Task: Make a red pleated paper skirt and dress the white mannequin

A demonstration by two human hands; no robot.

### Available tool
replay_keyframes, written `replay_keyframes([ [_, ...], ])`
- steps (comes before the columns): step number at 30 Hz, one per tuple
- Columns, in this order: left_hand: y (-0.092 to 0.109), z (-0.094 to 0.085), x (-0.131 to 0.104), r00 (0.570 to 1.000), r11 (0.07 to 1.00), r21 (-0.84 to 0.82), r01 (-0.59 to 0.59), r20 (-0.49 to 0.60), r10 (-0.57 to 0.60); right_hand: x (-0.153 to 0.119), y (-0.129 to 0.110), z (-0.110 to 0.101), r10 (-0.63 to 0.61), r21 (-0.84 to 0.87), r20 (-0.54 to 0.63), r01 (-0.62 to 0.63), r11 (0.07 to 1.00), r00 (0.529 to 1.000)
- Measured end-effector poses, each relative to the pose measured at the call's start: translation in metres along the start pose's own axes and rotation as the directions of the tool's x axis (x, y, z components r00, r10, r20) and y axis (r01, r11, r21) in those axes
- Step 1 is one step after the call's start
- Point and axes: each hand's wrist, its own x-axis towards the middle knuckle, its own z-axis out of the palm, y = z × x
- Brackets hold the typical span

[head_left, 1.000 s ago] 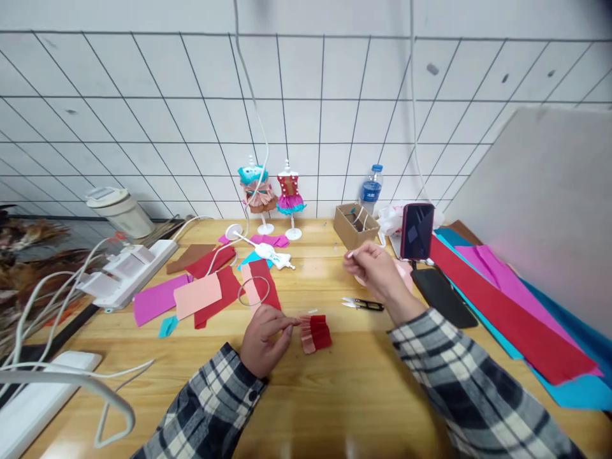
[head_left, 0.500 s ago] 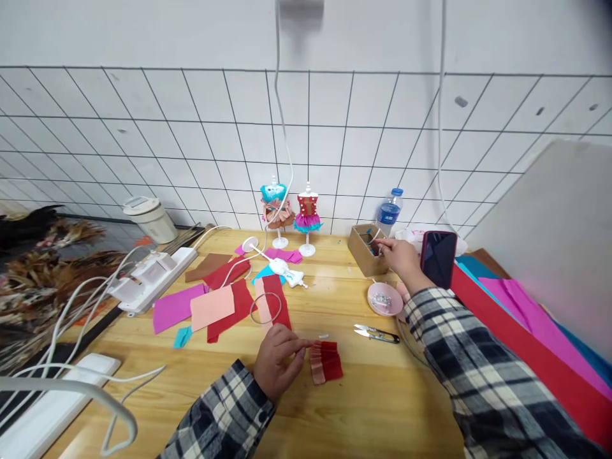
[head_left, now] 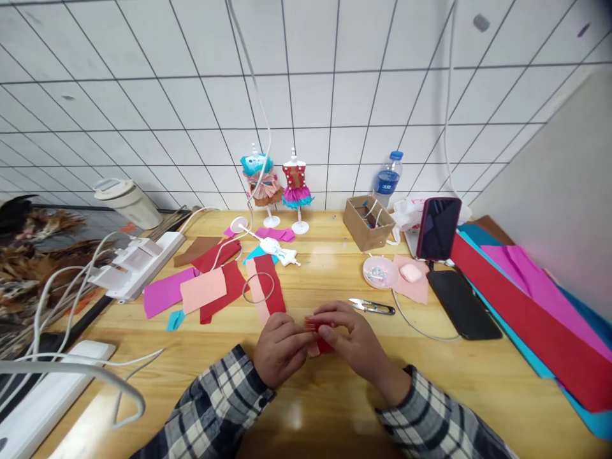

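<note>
A small pleated piece of red and pink fabric (head_left: pixel 326 346) is between my hands near the front of the table, partly covered by fingers. My left hand (head_left: pixel 283 349) pinches its left edge. From the right, my right hand (head_left: pixel 356 341) grips the same piece, thumb and fingers closed around its upper part. Whether anything small is also between the fingers cannot be seen. Thread snips (head_left: pixel 371 306) lie just beyond my right hand. Past my left hand, a ring (head_left: pixel 258 288) rests on strips of red (head_left: pixel 275 287) and pink fabric.
Two dressed mini mannequins (head_left: pixel 297 185) stand by the wall; an undressed white one (head_left: pixel 280 250) lies before them. To the right are a cardboard box (head_left: pixel 366 226), a bottle (head_left: pixel 387 175), a pink bead dish (head_left: pixel 381 273), phones (head_left: pixel 463 303) and fabric sheets (head_left: pixel 526 325). Power strips (head_left: pixel 143 268) and cables occupy the left.
My right hand has come back from the cardboard box to the pleated fabric and closed on it. The fabric is now held up between both hands. The view has tilted down.
</note>
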Motion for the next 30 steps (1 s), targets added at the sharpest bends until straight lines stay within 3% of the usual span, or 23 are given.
replay_keyframes([
  [9,0.005,0.000,0.000,0.999,0.999,0.028,0.032,0.034,-0.033,-0.001,-0.001,0.001,-0.003,0.035,-0.021,0.004,0.999,1.000],
  [18,0.006,0.004,0.002,0.990,0.990,0.036,0.139,0.027,-0.140,-0.008,0.000,0.005,-0.241,-0.267,-0.139,0.198,0.943,0.961],
  [30,0.008,0.004,0.003,0.975,0.975,-0.025,0.221,0.023,-0.220,-0.011,0.003,0.003,-0.359,-0.523,0.016,0.314,0.792,0.933],
])
